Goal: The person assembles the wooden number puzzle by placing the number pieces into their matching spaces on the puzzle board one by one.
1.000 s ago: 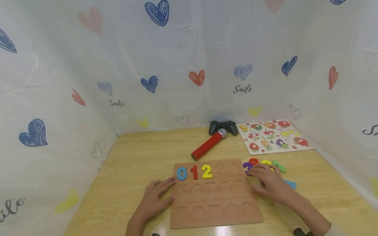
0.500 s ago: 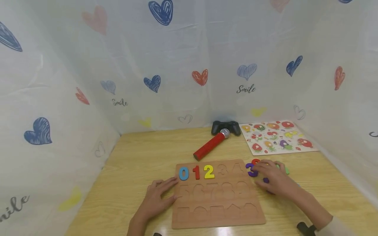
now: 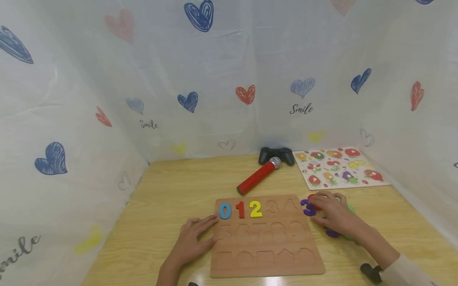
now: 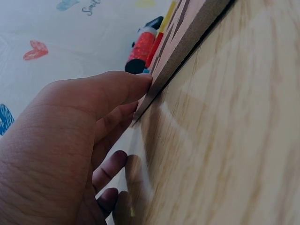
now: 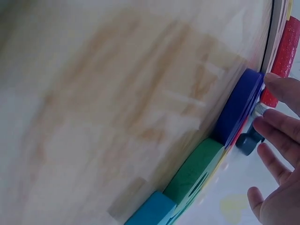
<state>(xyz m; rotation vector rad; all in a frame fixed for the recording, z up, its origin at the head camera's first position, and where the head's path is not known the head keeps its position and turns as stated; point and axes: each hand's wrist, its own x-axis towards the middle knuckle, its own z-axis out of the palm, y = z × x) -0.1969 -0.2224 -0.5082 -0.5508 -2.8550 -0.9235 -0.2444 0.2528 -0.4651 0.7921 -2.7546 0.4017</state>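
Three numbers [image 3: 241, 210] sit in the top row of the board [image 3: 268, 270], toward its 11 o'clock, with the mic [image 3: 257, 178] beyond at 12. At 9 o'clock the left hand [image 3: 192, 240], fingers loosely extended, touches the board's edge; at 2 o'clock the right hand [image 3: 335, 214], fingers spread wide, partly covers the purple 3 [image 3: 309, 207], just beside the board.

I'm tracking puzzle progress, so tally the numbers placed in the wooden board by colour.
Blue: 1, the zero
Red: 1, the one
Yellow: 1, the two
Total: 3
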